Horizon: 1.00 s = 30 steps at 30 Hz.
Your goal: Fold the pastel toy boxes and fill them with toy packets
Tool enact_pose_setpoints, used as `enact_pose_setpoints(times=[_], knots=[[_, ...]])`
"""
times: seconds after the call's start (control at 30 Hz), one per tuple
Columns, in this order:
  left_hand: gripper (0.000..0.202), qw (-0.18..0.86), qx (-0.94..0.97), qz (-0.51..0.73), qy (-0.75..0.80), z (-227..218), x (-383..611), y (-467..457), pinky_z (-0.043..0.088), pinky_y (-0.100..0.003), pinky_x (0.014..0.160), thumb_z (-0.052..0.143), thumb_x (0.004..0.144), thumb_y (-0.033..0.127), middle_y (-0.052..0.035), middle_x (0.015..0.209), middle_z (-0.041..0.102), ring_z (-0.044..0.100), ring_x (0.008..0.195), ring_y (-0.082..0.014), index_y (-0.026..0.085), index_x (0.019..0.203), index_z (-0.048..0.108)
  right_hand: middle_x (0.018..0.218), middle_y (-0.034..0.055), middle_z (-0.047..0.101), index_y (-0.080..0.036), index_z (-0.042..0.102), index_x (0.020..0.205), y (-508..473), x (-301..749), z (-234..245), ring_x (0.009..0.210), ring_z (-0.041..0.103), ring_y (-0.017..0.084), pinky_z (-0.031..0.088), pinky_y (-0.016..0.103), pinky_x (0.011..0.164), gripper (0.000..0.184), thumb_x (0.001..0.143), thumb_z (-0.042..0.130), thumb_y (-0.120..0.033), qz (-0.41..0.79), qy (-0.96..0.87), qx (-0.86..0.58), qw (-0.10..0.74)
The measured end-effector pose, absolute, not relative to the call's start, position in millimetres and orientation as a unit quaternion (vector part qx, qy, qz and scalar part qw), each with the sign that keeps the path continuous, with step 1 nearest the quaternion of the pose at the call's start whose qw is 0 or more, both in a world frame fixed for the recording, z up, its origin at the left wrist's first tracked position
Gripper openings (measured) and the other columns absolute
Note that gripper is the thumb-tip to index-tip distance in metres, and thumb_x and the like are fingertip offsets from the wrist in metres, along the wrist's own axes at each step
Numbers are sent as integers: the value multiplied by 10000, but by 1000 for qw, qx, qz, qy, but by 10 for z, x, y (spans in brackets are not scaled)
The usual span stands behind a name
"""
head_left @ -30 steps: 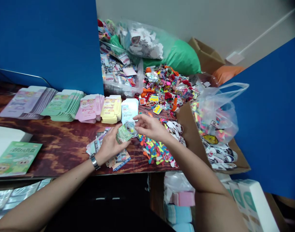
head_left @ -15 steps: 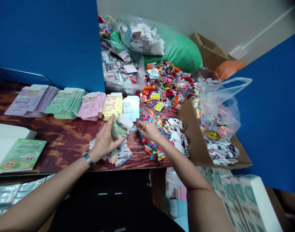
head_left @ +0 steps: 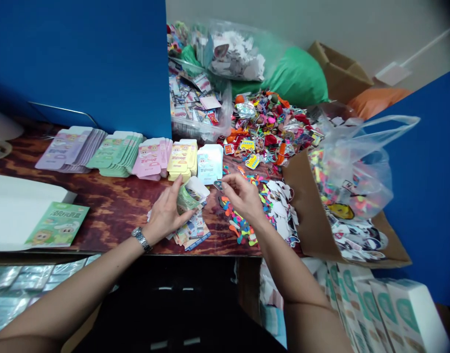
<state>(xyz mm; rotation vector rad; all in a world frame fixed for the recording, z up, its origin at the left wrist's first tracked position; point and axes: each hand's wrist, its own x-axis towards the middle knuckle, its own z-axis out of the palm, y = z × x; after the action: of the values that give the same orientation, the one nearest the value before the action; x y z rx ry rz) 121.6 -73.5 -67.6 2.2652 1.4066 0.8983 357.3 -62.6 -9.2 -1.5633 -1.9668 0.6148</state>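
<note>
My left hand is wrapped around a small green printed paper box whose white flap stands open at the top. Under the box lies a loose pile of printed cards. To the right of the box, my right hand pinches a small dark flat piece between thumb and fingertips; its kind is too small to make out. Beneath that wrist spread many bright spoon-shaped pieces, with a heap of white cut-out pieces beside them.
Stacks of flattened boxes in purple, green, pink, yellow and blue line the back. A mixed trinket heap lies behind. A carton stands right; a larger green box lies left.
The right hand has moved slightly away from the green box's opening, with a small dark piece now in its pinch. The left hand still holds the box. The view has shifted a little left.
</note>
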Motion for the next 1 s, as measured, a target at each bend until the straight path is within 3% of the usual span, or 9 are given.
enact_pose_setpoints(times=[0.1, 0.2, 0.3, 0.37, 0.47, 0.57, 0.7, 0.9, 1.0], knots=[[952, 179, 804, 305, 477, -688, 1272, -743, 496, -427, 987, 670, 829, 408, -170, 1336, 550, 578, 1205, -318, 184, 1561, 103, 935, 36, 708, -246, 662, 1036, -754, 3390, 71, 856, 645, 182, 511, 321, 803, 182, 987, 505, -323, 183, -766, -527, 319], [953, 182, 807, 312, 468, -664, 1308, -761, 494, -424, 993, 669, 831, 394, -174, 1363, 538, 572, 1222, -313, 191, 1563, 93, 1077, 76, 691, -258, 716, 1034, -798, 3288, 86, 1005, 611, 228, 506, 385, 900, 181, 958, 563, -319, 115, -813, -489, 295], [949, 189, 800, 322, 469, -630, 1285, -777, 486, -411, 1012, 667, 839, 433, -182, 1401, 518, 558, 1256, -304, 183, 1561, 105, 1221, 119, 613, -237, 701, 1111, -803, 3346, 41, 1138, 579, 232, 506, 391, 956, 223, 960, 551, -305, 115, -809, -475, 327], [948, 200, 793, 327, 473, -616, 1261, -786, 480, -405, 1025, 667, 840, 448, -184, 1426, 501, 547, 1278, -300, 181, 1560, 109, 1221, 115, 608, -237, 656, 1192, -811, 3415, -2, 1144, 592, 219, 509, 379, 968, 264, 952, 564, -297, 168, -804, -469, 325], [954, 215, 788, 332, 472, -615, 1252, -798, 479, -389, 1026, 669, 840, 443, -174, 1449, 487, 544, 1289, -290, 195, 1561, 95, 1118, 62, 667, -257, 509, 1355, -838, 3458, -89, 983, 663, 174, 554, 315, 859, 423, 942, 583, -310, 318, -764, -460, 321], [942, 214, 794, 327, 466, -618, 1273, -810, 490, -380, 1004, 659, 849, 438, -172, 1455, 481, 554, 1274, -290, 211, 1563, 89, 976, 19, 697, -247, 508, 1327, -866, 3436, -138, 815, 683, 141, 559, 255, 727, 393, 947, 571, -330, 400, -704, -470, 350], [937, 198, 803, 307, 471, -600, 1288, -819, 510, -401, 954, 658, 847, 441, -175, 1398, 517, 582, 1212, -306, 223, 1567, 98, 907, 4, 722, -261, 616, 1194, -891, 3406, -76, 783, 697, 149, 553, 260, 734, 254, 949, 566, -309, 316, -727, -506, 339], [943, 220, 809, 273, 473, -559, 1273, -817, 514, -412, 944, 640, 854, 435, -184, 1424, 497, 586, 1196, -312, 211, 1573, 72, 1005, 86, 722, -260, 681, 1176, -909, 3409, -63, 947, 666, 223, 533, 375, 878, 269, 971, 507, -250, 75, -811, -491, 310], [920, 232, 816, 270, 456, -548, 1257, -827, 511, -398, 961, 633, 859, 420, -171, 1436, 496, 577, 1225, -303, 217, 1572, 88, 1277, 127, 622, -278, 710, 1146, -892, 3410, -94, 1193, 564, 284, 477, 475, 1004, 257, 937, 586, -362, 54, -844, -460, 270]])
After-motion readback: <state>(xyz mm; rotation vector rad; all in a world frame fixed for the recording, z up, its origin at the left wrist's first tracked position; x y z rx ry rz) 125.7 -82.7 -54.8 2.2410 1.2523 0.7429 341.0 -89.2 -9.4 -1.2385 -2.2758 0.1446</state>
